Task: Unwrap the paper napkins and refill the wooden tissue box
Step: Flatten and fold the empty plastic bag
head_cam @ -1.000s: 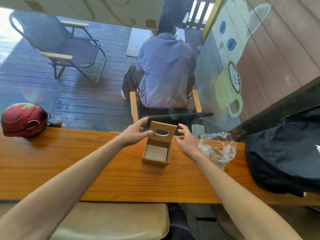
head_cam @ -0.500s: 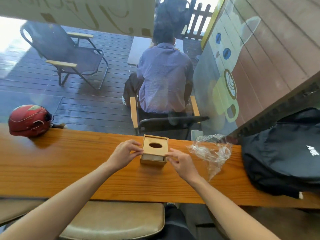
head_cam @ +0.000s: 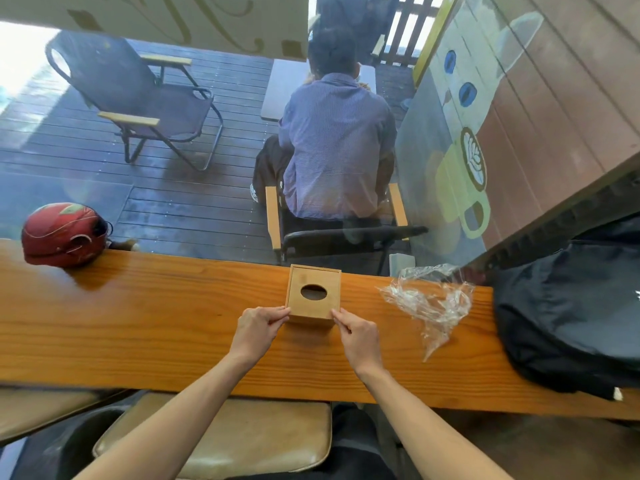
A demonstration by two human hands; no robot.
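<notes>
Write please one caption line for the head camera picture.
Both hands, left and right, pinch the wooden tissue box on the counter, beside crumpled plastic wrap.

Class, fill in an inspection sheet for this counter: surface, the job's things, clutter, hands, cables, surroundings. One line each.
Surface: wooden counter, glossy.
Job's things: wooden tissue box upright, oval slot on top; empty plastic wrapper lies to its right; napkins not visible.
Clutter: red helmet far left; black backpack far right.
Hands: left hand and right hand pinch the box's near corners.
Cables: nothing seen.
Surroundings: window, seated person, folding chair on a deck.
</notes>
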